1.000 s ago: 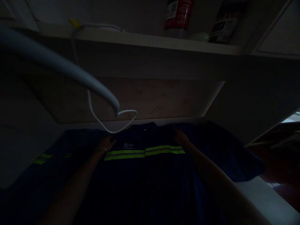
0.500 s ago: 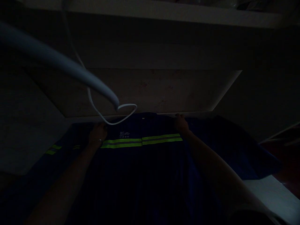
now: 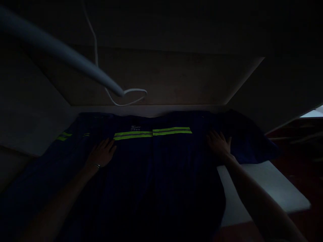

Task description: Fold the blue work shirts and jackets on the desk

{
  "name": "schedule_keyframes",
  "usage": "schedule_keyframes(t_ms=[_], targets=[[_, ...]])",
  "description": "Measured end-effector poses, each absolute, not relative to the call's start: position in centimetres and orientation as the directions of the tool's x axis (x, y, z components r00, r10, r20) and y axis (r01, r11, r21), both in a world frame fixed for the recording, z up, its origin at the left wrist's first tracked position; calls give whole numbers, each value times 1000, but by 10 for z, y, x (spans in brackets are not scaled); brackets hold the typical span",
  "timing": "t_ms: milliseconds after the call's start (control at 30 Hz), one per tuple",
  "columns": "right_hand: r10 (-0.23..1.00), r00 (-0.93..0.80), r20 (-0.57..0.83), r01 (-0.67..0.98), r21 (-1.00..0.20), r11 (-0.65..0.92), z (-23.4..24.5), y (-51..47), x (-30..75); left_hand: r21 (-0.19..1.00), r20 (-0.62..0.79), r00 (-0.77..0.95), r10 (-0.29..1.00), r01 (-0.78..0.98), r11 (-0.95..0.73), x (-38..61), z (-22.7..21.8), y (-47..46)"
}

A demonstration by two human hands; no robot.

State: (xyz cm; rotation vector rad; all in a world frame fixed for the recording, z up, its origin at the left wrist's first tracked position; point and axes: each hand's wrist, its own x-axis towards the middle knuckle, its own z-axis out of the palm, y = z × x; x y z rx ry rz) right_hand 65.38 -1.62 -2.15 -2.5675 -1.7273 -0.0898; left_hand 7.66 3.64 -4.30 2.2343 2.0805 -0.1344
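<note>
A dark blue work jacket (image 3: 151, 161) lies spread out with its sleeves to both sides. Yellow-green reflective strips (image 3: 172, 131) cross its chest, and a small pale printed logo (image 3: 135, 128) sits above the left strip. My left hand (image 3: 103, 152) rests flat on the jacket beside the left end of the strip, fingers apart, a thin band on the wrist. On the other side my right hand (image 3: 218, 143) lies on the cloth near the sleeve, fingers spread. Neither hand grips anything. Deep shadow hides the jacket's lower part.
A pale tube (image 3: 75, 60) slants in from the upper left, and a thin white cable (image 3: 136, 90) loops at its tip above the jacket. A white board surface (image 3: 267, 188) shows under the right sleeve. Dark panels (image 3: 161, 77) enclose the back and sides.
Both hands have let go of the jacket's shoulder area and come down toward me, now flat and spread. My right hand has moved outward. The view has tilted down slightly.
</note>
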Motion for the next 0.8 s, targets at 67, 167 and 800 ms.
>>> schedule_keyframes(t_ms=[67, 167, 800], targets=[[907, 379, 183, 925, -63, -374, -6, -29, 644, -61, -71, 32, 997, 998, -36, 73, -32, 30], [939, 175, 297, 974, -189, -122, 6, -71, 589, -117, 113, 143, 983, 985, -129, 95, -19, -15], [886, -365, 286, 877, -212, 430, -50, -259, 543, -14, 222, 422, 879, 903, -430, 120, -48, -239]])
